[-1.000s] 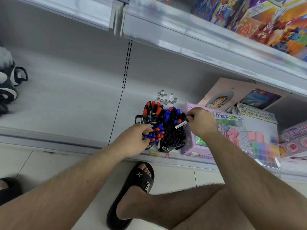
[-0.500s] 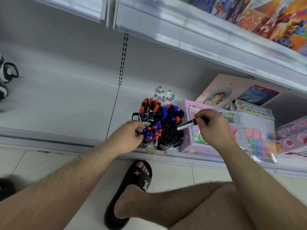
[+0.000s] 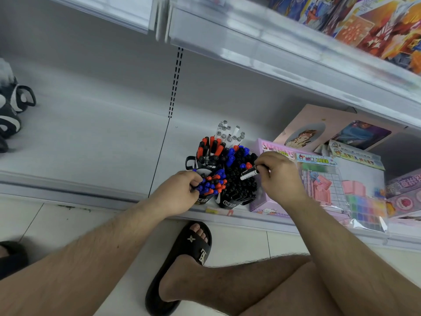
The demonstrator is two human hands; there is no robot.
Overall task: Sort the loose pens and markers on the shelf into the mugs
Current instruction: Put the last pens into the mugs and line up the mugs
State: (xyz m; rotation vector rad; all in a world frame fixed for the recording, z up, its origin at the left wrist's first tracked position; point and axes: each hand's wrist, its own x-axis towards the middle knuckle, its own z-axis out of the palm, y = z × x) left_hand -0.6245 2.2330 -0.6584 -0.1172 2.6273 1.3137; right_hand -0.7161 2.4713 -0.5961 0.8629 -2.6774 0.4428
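Observation:
Several black mugs packed with pens stand together near the front of the white bottom shelf (image 3: 102, 142). My left hand (image 3: 176, 193) grips the rim of the front left mug (image 3: 205, 198), which is full of blue and red capped pens. My right hand (image 3: 279, 176) pinches a black and white marker (image 3: 249, 174), held slanted just above the front right mug (image 3: 237, 197) of black pens. A back mug (image 3: 193, 161) holds red and black markers, and white markers (image 3: 229, 133) stand behind it.
A pink craft box (image 3: 262, 205) touches the mugs on the right, with plastic-wrapped stationery kits (image 3: 355, 190) beyond it. Black and white mugs (image 3: 13, 106) sit at the far left. An upper shelf edge (image 3: 273, 55) overhangs. My sandalled foot (image 3: 182, 265) rests on the tiled floor below.
My right hand has drawn the marker a little right and down, over the black-pen mug. The left hand has stayed on the front left mug.

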